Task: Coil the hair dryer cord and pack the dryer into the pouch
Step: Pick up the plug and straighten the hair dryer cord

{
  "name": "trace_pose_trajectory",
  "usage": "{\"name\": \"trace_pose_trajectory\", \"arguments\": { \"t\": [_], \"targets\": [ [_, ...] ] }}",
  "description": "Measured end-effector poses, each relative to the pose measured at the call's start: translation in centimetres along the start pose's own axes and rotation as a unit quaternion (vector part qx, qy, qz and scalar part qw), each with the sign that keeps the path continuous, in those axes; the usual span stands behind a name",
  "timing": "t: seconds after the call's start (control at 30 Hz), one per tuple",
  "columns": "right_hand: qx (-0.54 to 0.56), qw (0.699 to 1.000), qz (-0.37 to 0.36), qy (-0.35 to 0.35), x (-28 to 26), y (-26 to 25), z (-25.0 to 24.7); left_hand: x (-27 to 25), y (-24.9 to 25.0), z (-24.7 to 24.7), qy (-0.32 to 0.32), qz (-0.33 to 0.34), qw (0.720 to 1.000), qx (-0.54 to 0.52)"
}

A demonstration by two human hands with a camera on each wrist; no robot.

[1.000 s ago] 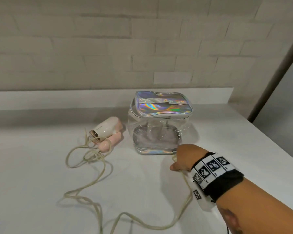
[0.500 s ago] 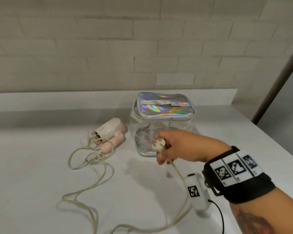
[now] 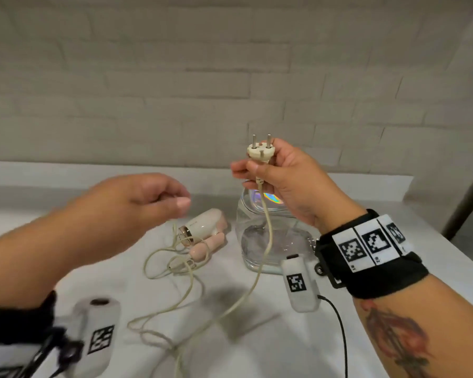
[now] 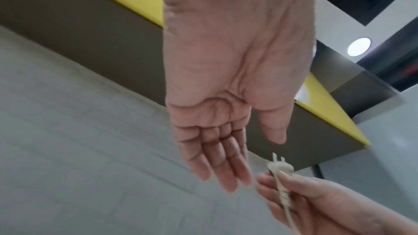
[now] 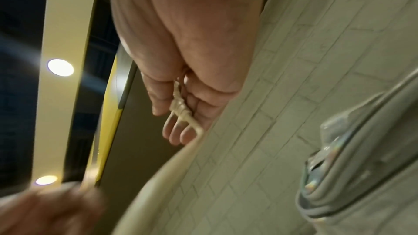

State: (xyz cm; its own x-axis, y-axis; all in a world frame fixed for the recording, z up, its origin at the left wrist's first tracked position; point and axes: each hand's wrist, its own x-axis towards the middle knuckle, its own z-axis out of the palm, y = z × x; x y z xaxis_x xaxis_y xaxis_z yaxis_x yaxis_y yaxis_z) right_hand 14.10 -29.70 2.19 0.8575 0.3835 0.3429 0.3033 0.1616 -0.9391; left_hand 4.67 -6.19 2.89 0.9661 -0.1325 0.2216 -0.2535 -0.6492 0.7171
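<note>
My right hand [image 3: 257, 170] pinches the cream plug [image 3: 260, 152] in the air, prongs pointing up, in front of the pouch. From the plug the cord [image 3: 268, 230] hangs down to the white table [image 3: 284, 345] and runs in loose loops [image 3: 172, 266] to the white and pink hair dryer [image 3: 202, 227], which lies folded left of the clear pouch [image 3: 273, 249] with its holographic top. My left hand [image 3: 172, 203] hovers left of the plug, holding nothing. In the left wrist view its fingers [image 4: 226, 167] are straight, close to the plug [image 4: 279, 167]. In the right wrist view the plug [image 5: 179, 106] sits between thumb and fingers.
A pale brick wall [image 3: 230, 77] and a raised ledge [image 3: 52, 173] close off the back of the table. The table's right edge [image 3: 448, 257] runs diagonally beside a dark door frame. The pouch [image 5: 361, 167] top shows at the right in the right wrist view.
My right hand has picked the plug up from the table in front of the pouch and raised it, prongs up. My left hand has come into view from the left.
</note>
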Motion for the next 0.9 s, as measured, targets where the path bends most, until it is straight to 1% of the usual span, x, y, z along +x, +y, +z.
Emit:
{"name": "trace_pose_trajectory", "arguments": {
  "t": [0.03,0.1,0.13,0.17,0.23,0.3,0.37,0.43,0.57,0.67,0.73,0.8,0.83,0.9],
  "targets": [
    [0.017,1.000,-0.013,0.013,0.3,0.0,0.4,2.2,1.0,1.5,-0.016,0.016,1.000,0.008],
    [0.055,0.997,-0.035,0.041,0.9,-0.1,0.7,4.9,3.2,4.7,-0.051,0.000,0.999,0.015],
    [0.071,0.995,-0.043,0.054,1.1,-0.1,0.8,5.9,3.3,6.2,-0.071,0.001,0.997,0.010],
    [0.084,0.993,-0.049,0.067,1.3,0.0,0.7,6.9,2.9,7.4,-0.089,0.000,0.996,-0.018],
    [0.104,0.989,-0.052,0.086,1.5,0.4,0.4,8.3,2.4,9.1,-0.109,-0.016,0.988,-0.110],
    [0.116,0.987,-0.052,0.095,1.5,1.0,0.0,8.9,1.8,10.4,-0.118,-0.037,0.970,-0.208],
    [0.127,0.985,-0.054,0.105,1.6,1.5,-0.2,8.9,1.2,11.0,-0.120,-0.049,0.948,-0.291],
    [0.150,0.979,-0.059,0.122,1.7,1.8,-0.3,9.1,0.3,11.1,-0.106,-0.047,0.936,-0.332],
    [0.138,0.972,-0.083,0.171,2.6,1.4,-0.9,9.3,-1.1,10.5,-0.092,-0.039,0.936,-0.336],
    [0.126,0.958,-0.109,0.234,3.8,0.2,-3.0,9.3,-2.6,10.1,-0.084,-0.041,0.926,-0.367],
    [0.119,0.943,-0.129,0.284,4.2,-0.8,-4.9,9.2,-3.9,9.6,-0.069,-0.045,0.925,-0.372],
    [0.106,0.932,-0.149,0.312,4.3,-1.6,-6.2,9.0,-4.9,9.2,-0.058,-0.054,0.933,-0.352],
    [0.086,0.931,-0.161,0.315,4.1,-1.8,-6.4,9.0,-5.2,9.1,-0.054,-0.061,0.938,-0.336],
    [0.007,0.939,-0.180,0.294,3.5,-1.9,-6.0,9.0,-5.2,9.2,-0.046,-0.072,0.957,-0.277]
  ]
}}
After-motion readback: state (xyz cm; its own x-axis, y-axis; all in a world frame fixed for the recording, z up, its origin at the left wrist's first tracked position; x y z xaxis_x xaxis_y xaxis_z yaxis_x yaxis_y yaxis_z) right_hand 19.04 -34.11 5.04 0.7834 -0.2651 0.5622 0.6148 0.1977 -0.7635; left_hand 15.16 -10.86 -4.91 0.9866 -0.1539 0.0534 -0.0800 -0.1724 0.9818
